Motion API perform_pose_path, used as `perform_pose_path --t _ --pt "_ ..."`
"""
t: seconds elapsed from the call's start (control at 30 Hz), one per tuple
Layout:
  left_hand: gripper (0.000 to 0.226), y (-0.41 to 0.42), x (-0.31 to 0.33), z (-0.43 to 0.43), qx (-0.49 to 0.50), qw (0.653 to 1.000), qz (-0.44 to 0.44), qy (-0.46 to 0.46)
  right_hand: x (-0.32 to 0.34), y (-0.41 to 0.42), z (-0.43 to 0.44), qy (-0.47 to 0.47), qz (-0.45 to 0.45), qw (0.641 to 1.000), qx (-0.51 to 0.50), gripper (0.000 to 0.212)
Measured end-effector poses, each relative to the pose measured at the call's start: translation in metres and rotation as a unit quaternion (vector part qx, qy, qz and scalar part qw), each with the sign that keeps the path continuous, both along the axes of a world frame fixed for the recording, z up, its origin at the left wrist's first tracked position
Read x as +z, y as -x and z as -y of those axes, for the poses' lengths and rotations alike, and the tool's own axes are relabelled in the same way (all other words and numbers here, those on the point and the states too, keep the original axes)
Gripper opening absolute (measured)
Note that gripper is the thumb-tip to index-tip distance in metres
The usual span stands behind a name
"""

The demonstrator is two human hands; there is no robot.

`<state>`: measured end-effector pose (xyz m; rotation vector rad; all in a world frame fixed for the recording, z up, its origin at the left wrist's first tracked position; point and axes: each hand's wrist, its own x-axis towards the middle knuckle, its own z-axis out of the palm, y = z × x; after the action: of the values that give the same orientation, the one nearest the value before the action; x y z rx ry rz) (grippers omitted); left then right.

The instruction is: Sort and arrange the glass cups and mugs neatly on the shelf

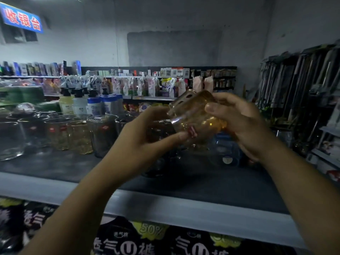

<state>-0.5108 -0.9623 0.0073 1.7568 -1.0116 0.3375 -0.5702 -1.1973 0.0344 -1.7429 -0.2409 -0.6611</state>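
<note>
The shelf (165, 210) runs its pale front edge across the lower frame, with bare dark surface behind. At mid-frame one amber cup (193, 116) is tilted above it. The left grip (147, 138) pinches its rim end and the right grip (241, 122) is curled round its base. Two amber glasses (79, 137) stand at middle left among clear ones too dim to count.

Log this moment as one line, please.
right hand: grips amber glass cup, tilted | left hand: holds its rim end | cup: above shelf | other glasses: standing left
</note>
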Motion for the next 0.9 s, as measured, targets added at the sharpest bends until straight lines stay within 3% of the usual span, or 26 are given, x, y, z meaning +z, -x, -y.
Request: perform_pose_path --t 0.13,0.33,0.43,0.7,0.9 --pt "0.048 -0.017 -0.032 -0.032 0.121 0.980 0.147 -0.054 0.005 0.015 0.001 0.144 0.004 0.986 -0.088 0.047" --pt "0.038 -0.033 -0.054 -0.041 0.125 0.980 0.147 -0.049 0.008 0.017 -0.004 0.298 -0.073 0.937 -0.166 0.063" --pt "0.042 -0.037 -0.057 -0.041 0.114 0.985 0.121 -0.047 0.007 0.008 -0.009 0.334 -0.105 0.918 -0.189 0.057" --pt "0.040 -0.038 -0.061 -0.041 0.101 0.987 0.119 -0.033 -0.013 -0.014 -0.029 0.396 -0.139 0.866 -0.272 0.067" --pt "0.038 -0.037 -0.063 -0.039 0.102 0.985 0.138 -0.011 -0.022 -0.016 -0.038 0.406 -0.115 0.854 -0.304 0.042"
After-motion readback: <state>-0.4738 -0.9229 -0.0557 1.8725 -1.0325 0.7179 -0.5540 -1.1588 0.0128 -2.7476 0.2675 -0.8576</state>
